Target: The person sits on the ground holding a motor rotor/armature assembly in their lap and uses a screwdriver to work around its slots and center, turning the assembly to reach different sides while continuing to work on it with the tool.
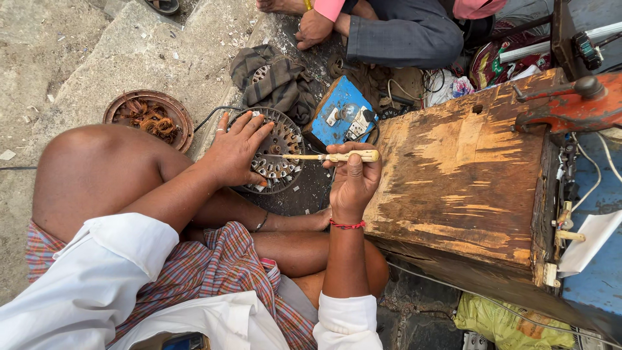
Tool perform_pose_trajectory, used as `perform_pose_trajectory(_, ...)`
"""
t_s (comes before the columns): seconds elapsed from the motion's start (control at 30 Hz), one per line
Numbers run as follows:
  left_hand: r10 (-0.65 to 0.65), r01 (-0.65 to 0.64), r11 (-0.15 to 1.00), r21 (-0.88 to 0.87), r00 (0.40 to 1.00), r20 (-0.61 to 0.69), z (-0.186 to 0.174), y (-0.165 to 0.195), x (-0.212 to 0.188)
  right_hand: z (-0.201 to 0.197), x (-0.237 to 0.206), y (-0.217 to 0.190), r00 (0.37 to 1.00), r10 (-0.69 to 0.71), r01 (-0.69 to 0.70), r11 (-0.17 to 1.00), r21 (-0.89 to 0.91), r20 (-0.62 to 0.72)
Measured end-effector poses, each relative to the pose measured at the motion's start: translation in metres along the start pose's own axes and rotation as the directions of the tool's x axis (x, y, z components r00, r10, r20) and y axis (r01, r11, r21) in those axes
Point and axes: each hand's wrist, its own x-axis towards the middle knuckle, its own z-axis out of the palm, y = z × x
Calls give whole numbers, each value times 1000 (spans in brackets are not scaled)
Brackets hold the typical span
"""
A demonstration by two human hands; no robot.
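My left hand lies flat with spread fingers on a round metal fan stator, holding it down on the dark ground. My right hand grips the pale handle of a screwdriver, which lies level with its tip pointing left into the middle of the stator. A red thread is tied around my right wrist. I sit cross-legged in a checked cloth and white sleeves.
A worn wooden box stands at my right. A blue switch board and a grey rag lie beyond the stator. A round pan of copper wire scrap rests at left. Another person sits opposite.
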Motion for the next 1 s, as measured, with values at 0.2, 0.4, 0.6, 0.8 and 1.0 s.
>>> perform_pose_trajectory(0.2, 25, -25, 1000, -2, 999, -22, -2, 4, 0, -16, 3, 13, 991, 24, -16, 998, 63, -129)
perform_pose_trajectory(0.4, 75, -83, 994, -75, 992, -99, 3, 0, -1, -41, 11, 23, 951, 126, -77, 980, 181, -282)
perform_pose_trajectory(0.6, 70, -73, 996, -44, 994, -83, 8, -4, -1, -42, 8, 17, 957, 98, -31, 970, 242, -273)
perform_pose_trajectory(0.8, 59, -63, 997, -41, 994, -87, 8, -6, -1, -58, 13, -7, 931, 11, 56, 983, 173, -364)
perform_pose_trajectory(1.0, 37, -44, 996, -72, 993, -108, 8, -4, -1, -38, 4, 1, 963, -45, 65, 996, 68, -266)
